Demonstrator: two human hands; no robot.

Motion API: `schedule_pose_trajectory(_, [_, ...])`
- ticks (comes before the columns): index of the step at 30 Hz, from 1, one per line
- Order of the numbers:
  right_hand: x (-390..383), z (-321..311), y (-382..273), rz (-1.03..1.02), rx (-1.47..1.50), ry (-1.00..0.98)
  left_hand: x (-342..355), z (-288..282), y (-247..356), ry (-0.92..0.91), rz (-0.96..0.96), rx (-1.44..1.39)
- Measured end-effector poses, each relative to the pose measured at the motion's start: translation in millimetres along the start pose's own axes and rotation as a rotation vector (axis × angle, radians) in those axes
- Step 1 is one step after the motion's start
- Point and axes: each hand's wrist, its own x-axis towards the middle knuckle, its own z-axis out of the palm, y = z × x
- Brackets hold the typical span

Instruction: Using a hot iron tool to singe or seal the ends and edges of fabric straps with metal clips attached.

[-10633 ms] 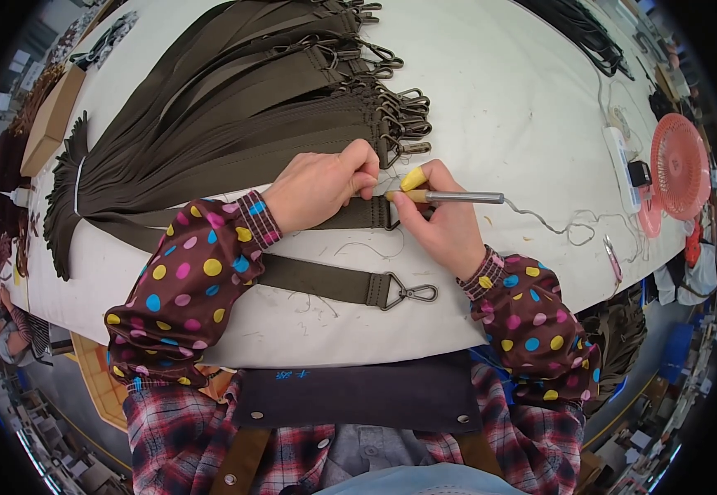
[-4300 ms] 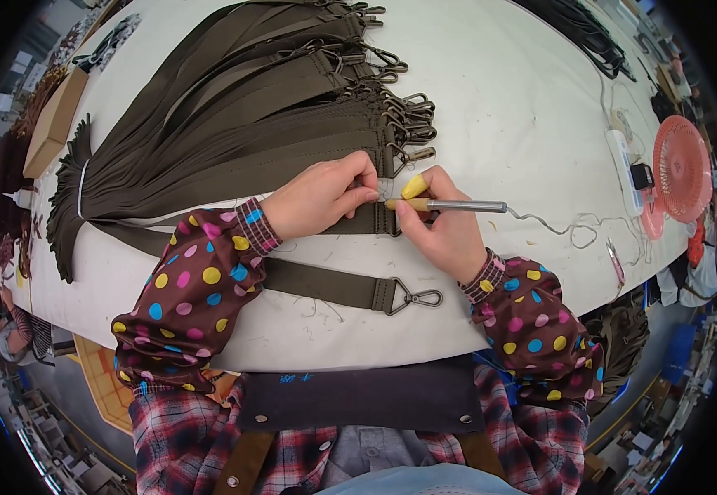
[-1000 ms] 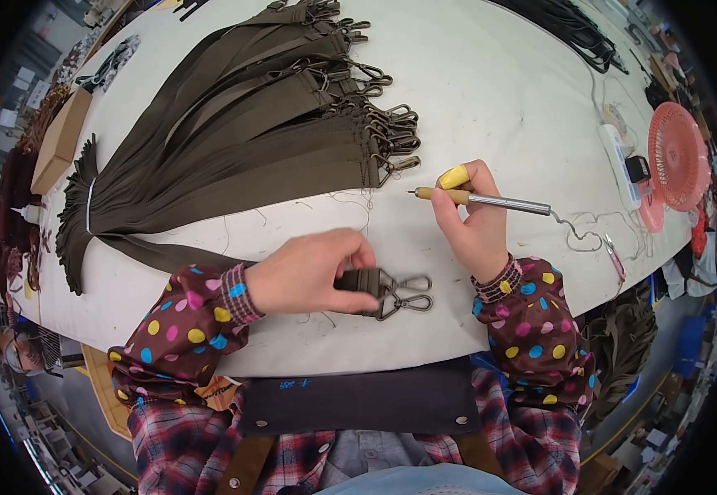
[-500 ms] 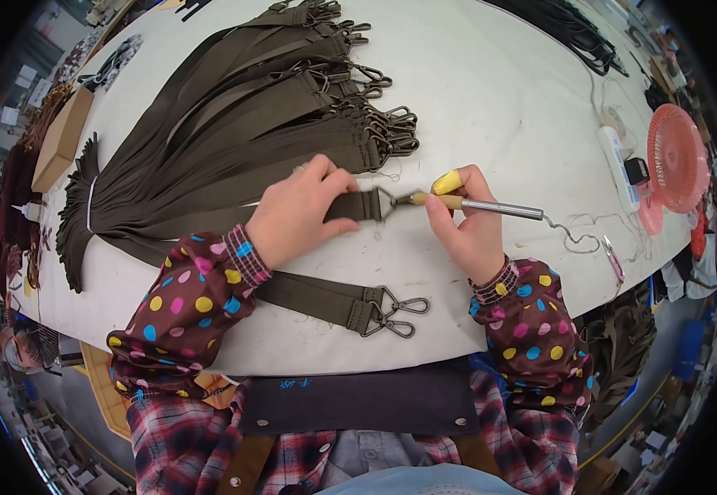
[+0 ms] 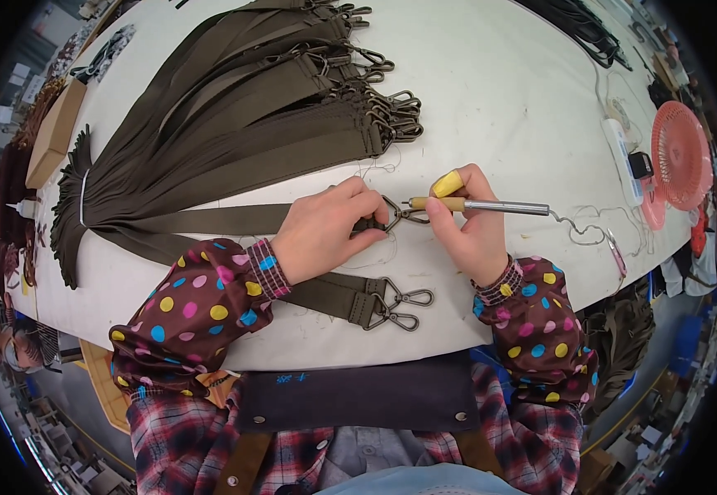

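My left hand (image 5: 325,233) pinches the end of a dark olive webbing strap (image 5: 243,219) beside its metal ring (image 5: 391,212). A snap hook (image 5: 415,217) on that ring reaches to my right fingertips. Between the fingers of my right hand (image 5: 476,241) is a pen-shaped tool (image 5: 507,207) with a tan and silver grip, its thin tip pointing left above the hook and a wire trailing from its back. A yellow cover (image 5: 448,183) wraps one right finger. Closer to me lies another strap end (image 5: 330,295) with two snap hooks (image 5: 404,320).
A tied bundle of similar straps (image 5: 202,124) fans across the left and back, hooks toward the middle. At right are a pink basket (image 5: 679,157), a white power strip (image 5: 621,161) and small pink-handled snips (image 5: 617,254). A cardboard box (image 5: 57,132) stands far left.
My left hand has slid right along the strap and now grips its end at the ring. The right hand has stayed nearly in place, the tool still in it.
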Motion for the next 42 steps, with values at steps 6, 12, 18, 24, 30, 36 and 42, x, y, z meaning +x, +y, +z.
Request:
schedule_pose_trajectory(6, [-2, 1, 0, 0.036, 0.034, 0.0, 0, -45, -23, 0.223, 0.024, -0.149])
schedule_pose_trajectory(12, [3, 4, -3, -0.02, 0.024, -0.019, -100, -202, -202, 0.674, -0.323, 0.789])
schedule_pose_trajectory(18, [4, -1, 4, 0.005, 0.002, 0.005, -141, -200, -246, 0.69, -0.608, 0.379])
schedule_pose_trajectory(24, [3, -3, 2, 0.005, -0.005, 0.03, -154, -183, -214, 0.609, -0.587, 0.456])
schedule_pose_trajectory(30, [4, 1, 1, 0.01, -0.006, -0.006, -173, -185, -203, 0.598, -0.526, 0.515])
schedule_pose_trajectory(36, [4, 0, -1, 0.009, -0.045, 0.018, -195, -176, -206, 0.566, -0.619, 0.708])
schedule_pose_trajectory(42, [7, -2, 2, -0.008, -0.053, 0.032, -238, -196, -235, 0.609, -0.619, 0.594])
